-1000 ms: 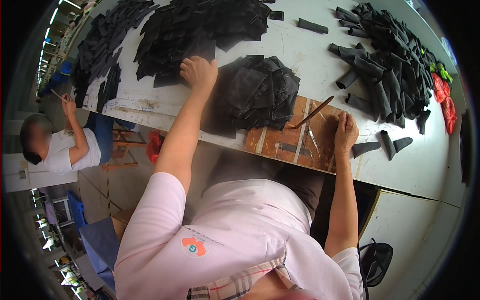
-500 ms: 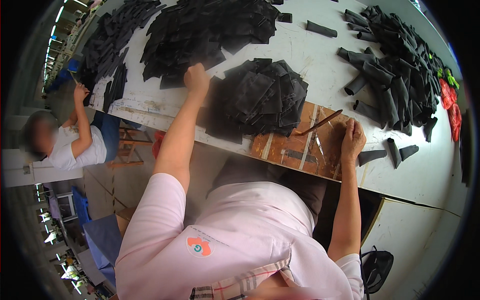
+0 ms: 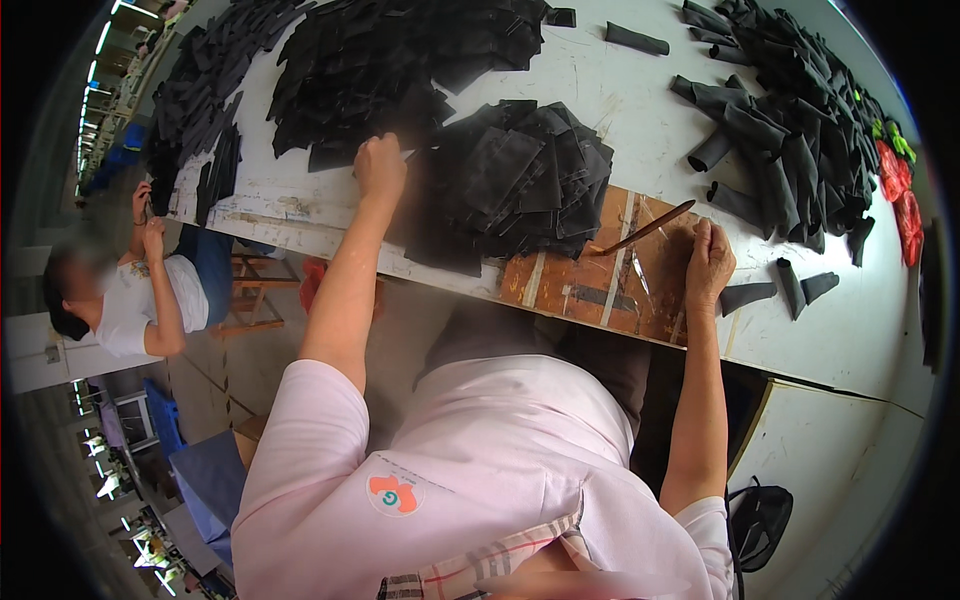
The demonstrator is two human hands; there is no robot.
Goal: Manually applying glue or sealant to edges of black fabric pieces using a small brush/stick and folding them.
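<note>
White tabletop (image 3: 640, 115) bears black fabric (image 3: 520, 175) beside left grip (image 3: 381, 170) (closed, contents hidden).

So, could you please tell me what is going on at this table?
A person works at a white table among black fabric pieces. Their left hand is between the large spread pile and a smaller heap; whether it holds anything is unclear. The right hand is at the right edge of a brown board, near a dark, narrow strip. Rolled black pieces lie farther right. Another person is off to the left.
</note>
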